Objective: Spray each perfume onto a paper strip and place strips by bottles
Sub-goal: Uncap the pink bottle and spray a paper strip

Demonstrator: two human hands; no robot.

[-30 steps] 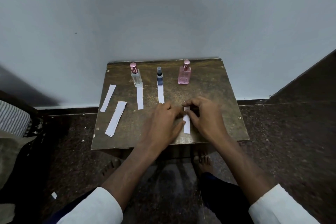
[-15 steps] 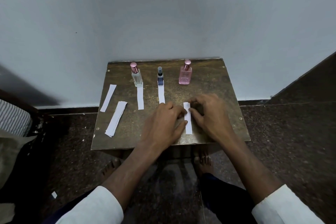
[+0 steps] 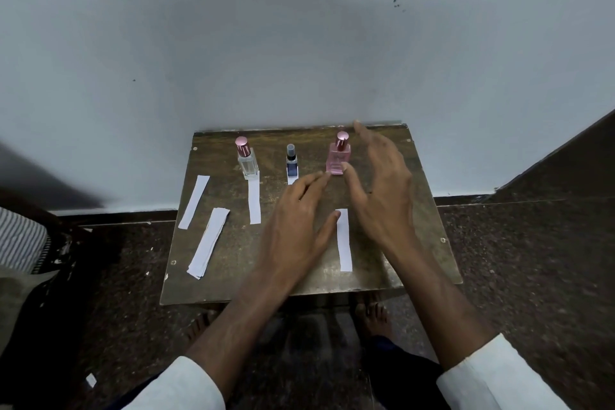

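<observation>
Three perfume bottles stand in a row at the back of a small wooden table point(image 3: 416, 243): a clear bottle point(image 3: 247, 161) with a pink cap, a small dark blue bottle point(image 3: 292, 164), and a pink bottle point(image 3: 338, 158). A paper strip point(image 3: 254, 200) lies in front of the clear bottle. Another strip point(image 3: 291, 179) lies by the blue one, mostly hidden by my left hand. A third strip point(image 3: 344, 240) lies flat between my hands. My left hand point(image 3: 298, 226) hovers with its fingers extended towards the pink bottle. My right hand point(image 3: 379, 190) is spread open just right of that bottle.
Two spare strips lie on the table's left side: a single one point(image 3: 194, 202) and a small stack point(image 3: 209, 242). The table stands against a pale wall. Bare feet point(image 3: 371, 313) show on the dark speckled floor below its front edge. Striped cloth point(image 3: 20, 243) lies at the far left.
Both hands have let go of the third strip and moved up towards the pink bottle, fingers spread. The strip now lies flat on the table.
</observation>
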